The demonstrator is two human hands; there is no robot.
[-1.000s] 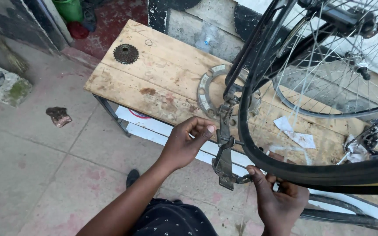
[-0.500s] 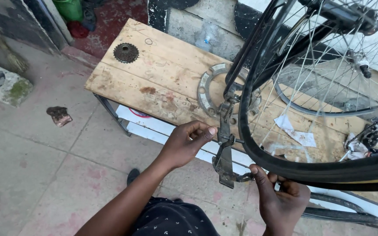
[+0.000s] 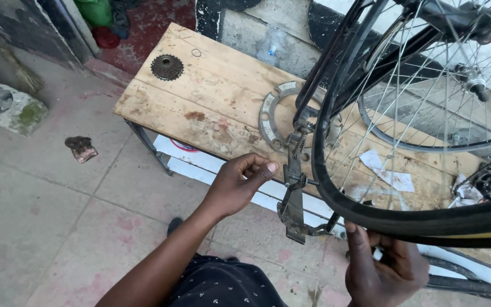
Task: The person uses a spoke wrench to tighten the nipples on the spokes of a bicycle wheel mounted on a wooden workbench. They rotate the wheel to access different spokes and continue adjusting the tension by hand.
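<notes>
Two hands, left hand (image 3: 240, 185) and right hand (image 3: 385, 270), at bicycle wheel (image 3: 416, 222).

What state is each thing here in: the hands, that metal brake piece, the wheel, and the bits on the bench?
Left hand: fingers curled, thumb beside the brake caliper, holding nothing.
Right hand: under the tyre, fingers up by the caliper's lower end.
Brake caliper: hanging down from the bicycle frame.
Bicycle wheel: tyre fitted.
Sprocket cluster: lying flat on the wooden bench.
Metal ring: flat on the bench.

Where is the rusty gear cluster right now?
In the head view, the rusty gear cluster lies on the wooden bench's far-left corner, beside a small ring.
</notes>
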